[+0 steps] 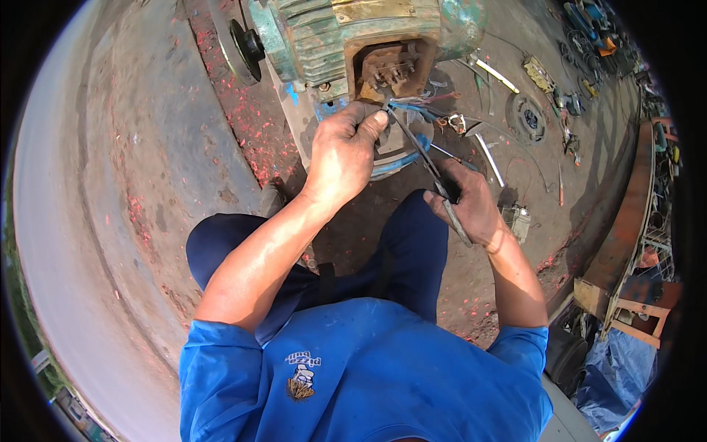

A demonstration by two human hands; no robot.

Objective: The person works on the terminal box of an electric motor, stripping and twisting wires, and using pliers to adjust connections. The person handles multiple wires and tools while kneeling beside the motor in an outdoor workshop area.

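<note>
Electric motor [317, 48] stands at twelve o'clock, its terminal box [431, 59] open. At its six o'clock, the left hand [342, 151] presses thumb to forefinger beside blue lead wires [416, 110]; exactly what it pinches is hidden. Scissors-like cutters [414, 142] point toward eleven o'clock, clasped in the right hand [477, 210].

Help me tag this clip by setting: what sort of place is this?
Probably an open-air repair yard or workshop: a weathered green electric motor stands with its terminal box open, and scattered parts lie about on the dirty ground.
</note>
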